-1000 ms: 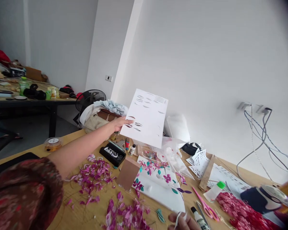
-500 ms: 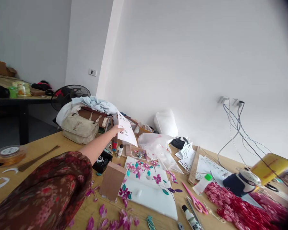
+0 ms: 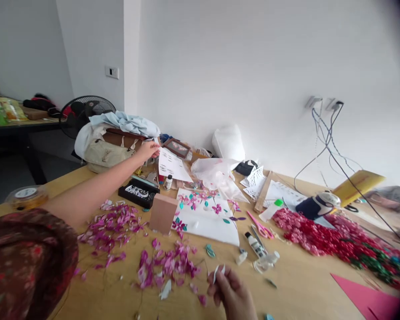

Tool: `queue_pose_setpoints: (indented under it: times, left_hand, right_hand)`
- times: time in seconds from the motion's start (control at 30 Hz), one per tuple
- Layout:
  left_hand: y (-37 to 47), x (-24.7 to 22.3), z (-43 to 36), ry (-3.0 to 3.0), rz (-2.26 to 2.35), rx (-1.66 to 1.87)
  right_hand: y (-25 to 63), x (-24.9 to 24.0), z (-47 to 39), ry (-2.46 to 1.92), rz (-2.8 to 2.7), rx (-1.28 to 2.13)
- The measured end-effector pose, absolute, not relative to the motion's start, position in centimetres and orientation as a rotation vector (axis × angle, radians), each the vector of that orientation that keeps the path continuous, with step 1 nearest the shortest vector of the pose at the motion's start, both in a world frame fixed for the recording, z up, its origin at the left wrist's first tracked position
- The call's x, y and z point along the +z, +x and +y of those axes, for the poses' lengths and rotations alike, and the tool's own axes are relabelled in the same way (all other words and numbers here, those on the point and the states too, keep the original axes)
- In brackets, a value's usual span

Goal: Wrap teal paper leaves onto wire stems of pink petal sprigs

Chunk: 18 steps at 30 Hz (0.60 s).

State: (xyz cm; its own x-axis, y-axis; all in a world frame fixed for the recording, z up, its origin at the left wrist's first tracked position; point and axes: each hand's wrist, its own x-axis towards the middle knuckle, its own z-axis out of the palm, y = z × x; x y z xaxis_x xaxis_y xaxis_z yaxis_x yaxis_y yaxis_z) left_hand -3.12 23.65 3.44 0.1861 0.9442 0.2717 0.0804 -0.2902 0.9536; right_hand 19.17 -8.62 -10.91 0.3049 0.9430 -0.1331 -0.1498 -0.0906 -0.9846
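My left hand reaches far forward, its fingers closed at the top left corner of a white paper sheet printed with small dark leaf-like shapes. The sheet slopes over items at the back of the table. Low in front, my right hand pinches a small curved white piece, maybe a petal or a paper scrap. Loose purple petals lie just left of it. Beyond them is a white board carrying purple flowers and teal leaves, with a wooden block standing at its left edge.
Left of the block is a black open box. Pink scissors, a small bottle and a clear container lie right of the board. Red and pink strands spread farther right. A canvas bag stands at the back left.
The paper sheet has come down, and my left hand is now at its corner. My right hand has come into view with a white piece. The view has tilted down and shifted right.
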Motion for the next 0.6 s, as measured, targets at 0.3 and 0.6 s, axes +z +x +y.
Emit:
queue_pose_setpoints:
  times: [0.3, 0.6]
  left_hand:
    - [-2.0, 4.5, 4.9, 1.936, 0.558, 0.488]
    - [-2.0, -2.6, -0.3, 2.222, 0.511, 0.177]
  right_hand:
    - [21.1, -8.5, -10.3, -1.446, -0.943, 1.139]
    - [19.3, -11.6, -12.4, -1.687, -1.207, 1.151]
